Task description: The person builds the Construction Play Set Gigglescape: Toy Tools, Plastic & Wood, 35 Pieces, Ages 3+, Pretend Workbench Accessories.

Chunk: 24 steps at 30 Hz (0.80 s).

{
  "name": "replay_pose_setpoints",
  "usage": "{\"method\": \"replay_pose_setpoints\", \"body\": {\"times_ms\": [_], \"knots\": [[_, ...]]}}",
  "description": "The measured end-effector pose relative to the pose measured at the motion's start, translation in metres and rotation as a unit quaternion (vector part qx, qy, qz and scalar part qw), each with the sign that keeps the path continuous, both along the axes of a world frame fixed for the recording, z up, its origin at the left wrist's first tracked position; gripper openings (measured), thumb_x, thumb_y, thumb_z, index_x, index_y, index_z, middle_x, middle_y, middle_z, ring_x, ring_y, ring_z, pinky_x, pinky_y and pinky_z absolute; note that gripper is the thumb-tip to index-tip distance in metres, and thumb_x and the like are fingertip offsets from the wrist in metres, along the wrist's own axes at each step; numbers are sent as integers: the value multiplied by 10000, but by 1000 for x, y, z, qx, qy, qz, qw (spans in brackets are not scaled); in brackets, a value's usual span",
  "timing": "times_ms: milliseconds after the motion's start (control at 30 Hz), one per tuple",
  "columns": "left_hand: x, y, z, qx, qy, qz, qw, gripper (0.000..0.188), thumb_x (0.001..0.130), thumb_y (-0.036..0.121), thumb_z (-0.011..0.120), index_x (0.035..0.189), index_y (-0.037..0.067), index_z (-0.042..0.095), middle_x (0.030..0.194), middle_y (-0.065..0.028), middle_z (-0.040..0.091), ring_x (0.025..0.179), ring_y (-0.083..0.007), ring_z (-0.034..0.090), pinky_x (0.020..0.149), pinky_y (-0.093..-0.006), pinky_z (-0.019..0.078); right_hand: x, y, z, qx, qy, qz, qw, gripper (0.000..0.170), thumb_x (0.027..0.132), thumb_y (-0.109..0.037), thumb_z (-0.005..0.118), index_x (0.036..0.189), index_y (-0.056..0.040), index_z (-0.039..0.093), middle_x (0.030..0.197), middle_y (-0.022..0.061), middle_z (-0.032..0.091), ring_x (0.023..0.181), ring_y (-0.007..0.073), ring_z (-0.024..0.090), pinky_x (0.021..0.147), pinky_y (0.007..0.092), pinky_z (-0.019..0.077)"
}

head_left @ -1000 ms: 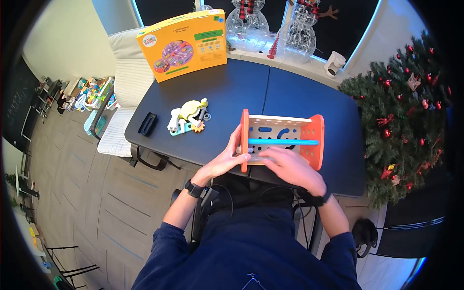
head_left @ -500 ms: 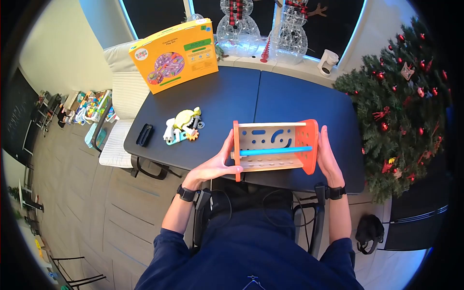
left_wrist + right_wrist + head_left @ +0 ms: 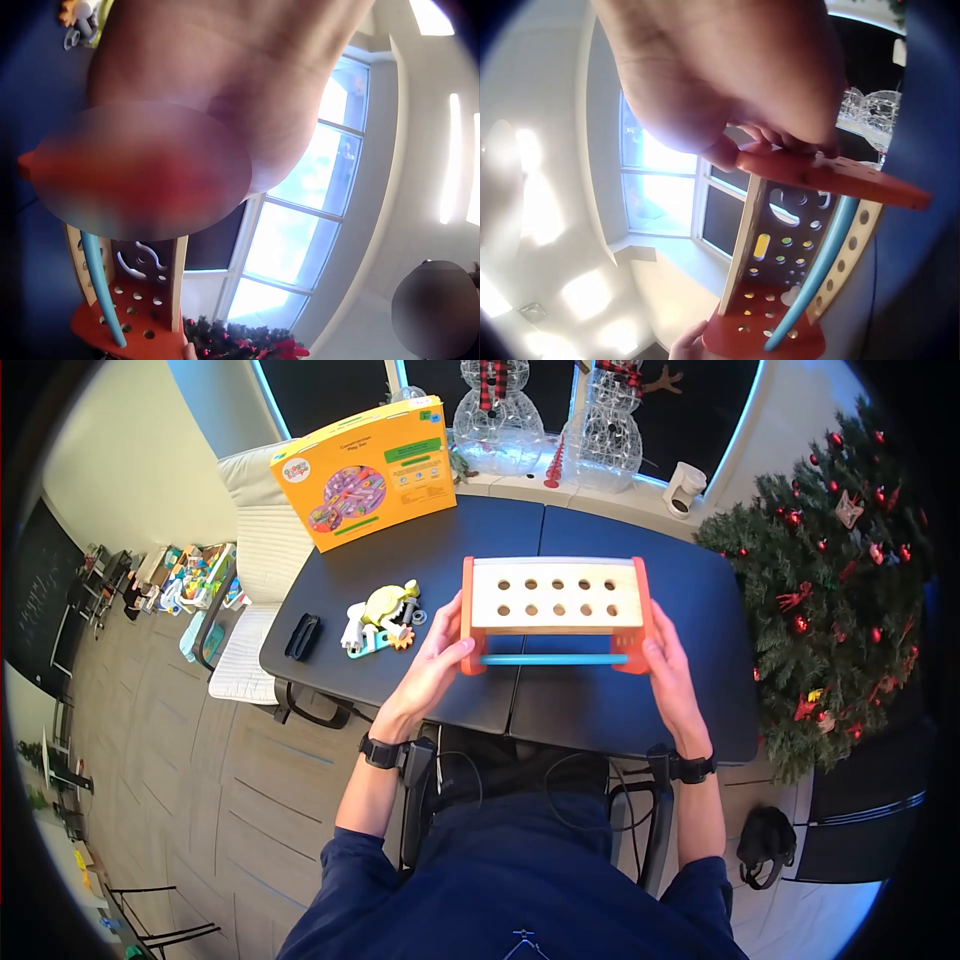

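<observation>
A wooden toy box [image 3: 558, 598] with red-orange ends and two rows of round holes is held over the table in the head view. My left hand [image 3: 428, 668] grips its left end, thumb on the near side. On the right end, my right hand [image 3: 675, 675] holds with its thumb in front and the other fingers behind. A blue rod [image 3: 555, 659] spans the two ends along the near side. In the right wrist view, slots and holes show in a panel [image 3: 780, 232] behind the blue rod [image 3: 817, 274].
Left on the dark table [image 3: 480, 540] lie a yellow, white and teal pile of toy parts [image 3: 385, 618] and a black case [image 3: 302, 637]. A yellow box [image 3: 365, 475] stands at the back left. A decorated tree [image 3: 830, 600] is beside the right edge.
My right hand has moved from inside the toy box to its right end. The box has been lifted and tipped, so its holed panel faces up and the rod lies nearer me.
</observation>
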<state>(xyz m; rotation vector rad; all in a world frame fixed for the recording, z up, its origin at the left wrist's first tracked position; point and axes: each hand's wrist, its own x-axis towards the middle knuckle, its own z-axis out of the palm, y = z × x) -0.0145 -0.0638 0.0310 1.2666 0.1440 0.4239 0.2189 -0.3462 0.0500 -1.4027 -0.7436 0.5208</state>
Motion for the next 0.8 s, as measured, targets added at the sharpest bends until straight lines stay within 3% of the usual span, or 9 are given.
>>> {"method": "replay_pose_setpoints", "body": {"times_ms": [100,167,267,367,400,733,800], "knots": [[-5,4,-12,7,26,7,1000,829,1008,44,638,1715,70,206,1769,-132,304,1635,-244,283,1311,-431,256,-3,0,-19,13,41,35,998,716,1084,-59,563,1719,-17,234,1740,193,365,1613,268,354,1315,423,286],[-4,6,-25,42,3,0,999,835,951,-138,573,1681,92,239,1833,-139,133,1689,-251,146,1347,-462,211,-8,2,-30,22,45,38,998,741,1053,-21,581,1712,-14,244,1745,200,357,1623,273,343,1324,429,276],[-4,-1,-32,17,3,1,1000,792,907,-249,484,1604,61,272,1844,-144,32,1698,-266,82,1358,-455,185,-11,7,-46,26,50,3,998,786,1017,-6,607,1711,-11,240,1740,205,360,1626,284,343,1326,433,277],[2,5,-55,56,-31,18,998,785,893,-261,465,1586,58,280,1842,-155,34,1698,-273,85,1359,-452,187,-13,10,-52,14,53,-7,998,796,1006,-5,609,1709,-1,237,1737,204,363,1629,290,337,1325,430,276],[5,6,-65,93,-32,54,994,779,930,-209,499,1617,69,259,1785,-159,253,1649,-246,274,1313,-436,275,-14,11,-54,8,58,-9,998,798,1003,-4,609,1709,3,236,1735,204,364,1631,292,334,1325,428,275],[-17,-3,-71,107,57,60,991,646,978,-152,507,1542,51,264,1773,-219,217,1677,-290,178,1338,-486,230,-25,13,-69,-34,76,33,996,787,1001,24,539,1713,38,205,1748,194,336,1642,281,299,1322,410,262],[-17,3,-77,108,40,64,991,603,977,-147,504,1517,47,321,1758,-213,273,1672,-297,201,1338,-503,239,-25,12,-70,-41,71,46,996,772,1012,26,523,1714,42,200,1753,193,328,1641,279,298,1318,405,264]]}}
